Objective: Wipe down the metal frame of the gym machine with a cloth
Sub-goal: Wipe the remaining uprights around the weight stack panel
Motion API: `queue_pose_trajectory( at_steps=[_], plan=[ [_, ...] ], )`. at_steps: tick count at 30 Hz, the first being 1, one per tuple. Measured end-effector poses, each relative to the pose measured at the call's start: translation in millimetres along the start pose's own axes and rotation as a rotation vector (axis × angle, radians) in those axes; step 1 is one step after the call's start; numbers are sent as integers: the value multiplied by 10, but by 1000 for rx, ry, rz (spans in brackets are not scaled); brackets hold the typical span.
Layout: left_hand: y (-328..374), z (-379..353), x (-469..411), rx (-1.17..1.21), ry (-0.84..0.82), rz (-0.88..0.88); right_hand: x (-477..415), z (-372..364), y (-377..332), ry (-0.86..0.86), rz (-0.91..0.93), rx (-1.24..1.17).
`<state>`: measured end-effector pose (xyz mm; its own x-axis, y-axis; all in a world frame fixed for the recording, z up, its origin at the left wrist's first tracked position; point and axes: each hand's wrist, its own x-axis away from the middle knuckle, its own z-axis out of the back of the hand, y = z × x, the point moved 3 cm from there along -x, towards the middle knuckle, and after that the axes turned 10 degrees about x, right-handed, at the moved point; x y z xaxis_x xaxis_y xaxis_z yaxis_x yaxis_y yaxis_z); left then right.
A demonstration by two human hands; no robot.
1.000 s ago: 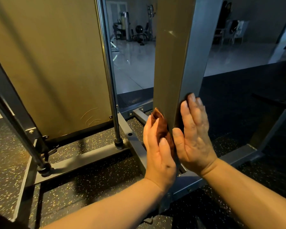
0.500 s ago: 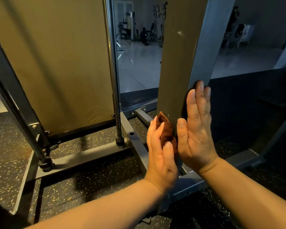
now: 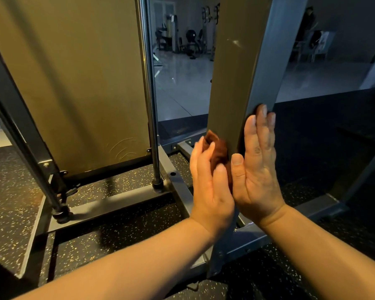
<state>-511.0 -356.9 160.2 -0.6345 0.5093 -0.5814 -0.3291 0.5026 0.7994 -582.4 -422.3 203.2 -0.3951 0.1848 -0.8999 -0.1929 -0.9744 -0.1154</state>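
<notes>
The post [image 3: 232,83] is a square-section metal upright, smooth and matt, olive on its near face and grey-blue on its right face, with a small scuff high up. It rises from a grey rail [image 3: 312,208] bolted at floor level.

The cloth [image 3: 218,148], a rust-brown bunched rag, sits against the post's left edge, low down. The left hand [image 3: 210,187] presses it there with fingers nearly straight; the fingertips are blurred, and a crumpled tip of cloth pokes out above them. The right hand [image 3: 258,169] lies flat on the post's right face, fingers straight and together, thumb up along the corner. The two hands sandwich the post, with their heels close together in front of it.

Left of the post stands a thin chrome rod [image 3: 148,94], round and shiny, ending in a black rubber foot on a flat crossbar [image 3: 117,202]. Further left of the post is a broad tan panel [image 3: 74,72], smooth with curved scratches near its bottom edge. At the far left a dark strut [image 3: 20,126] slants down to a bolted bracket.

Under the post the floor [image 3: 9,191] is black rubber flecked with yellow. Behind the post, glossy pale tiles reflect light, and dim machines [image 3: 182,40] stand far back. Both forearms cover the post's foot.
</notes>
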Motion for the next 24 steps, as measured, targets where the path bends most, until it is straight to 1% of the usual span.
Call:
queue_pose_trajectory(
  at_steps=[2, 4, 5, 7, 8, 9, 10, 11, 12, 13, 16, 17, 18, 20, 22, 24],
  plan=[
    [112, 3, -159, -67, 26, -52, 0, -1, -17, -4, -5, -5],
    [69, -24, -219, -50, 53, -91, 8, 0, -13, -6, -12, -5],
    [24, -48, -199, 14, 74, -37, 15, 5, -2, -12, -11, 1],
    [-119, -91, -77, 156, 173, 211, 25, 20, 28, -31, 1, 17],
    [-180, -101, -16, 188, 232, 337, 26, 25, 42, -39, 5, 21],
    [-222, -93, 14, 161, 281, 428, 25, 30, 50, -48, 3, 21],
    [-224, -79, 14, 122, 308, 483, 24, 31, 51, -55, 0, 16],
    [-181, -67, -20, 103, 317, 501, 24, 31, 47, -57, -3, 5],
    [-99, -66, -82, 106, 306, 481, 21, 30, 44, -56, -5, -10],
    [6, -82, -157, 112, 273, 422, 16, 31, 45, -55, -8, -24],
    [382, -138, -365, 122, 128, 131, 0, 48, 67, -60, -11, -37],
    [449, -121, -447, 109, 97, 49, -3, 54, 78, -63, -6, -36],
    [453, -98, -532, 99, 71, 5, -4, 65, 89, -67, 4, -34],
    [306, -35, -627, 116, 41, 4, -7, 92, 127, -84, 37, -18],
    [77, 13, -534, 168, 92, 138, -7, 133, 190, -112, 68, 6],
    [-193, 35, -305, 163, 178, 284, -1, 170, 251, -143, 89, 18]
  ],
)
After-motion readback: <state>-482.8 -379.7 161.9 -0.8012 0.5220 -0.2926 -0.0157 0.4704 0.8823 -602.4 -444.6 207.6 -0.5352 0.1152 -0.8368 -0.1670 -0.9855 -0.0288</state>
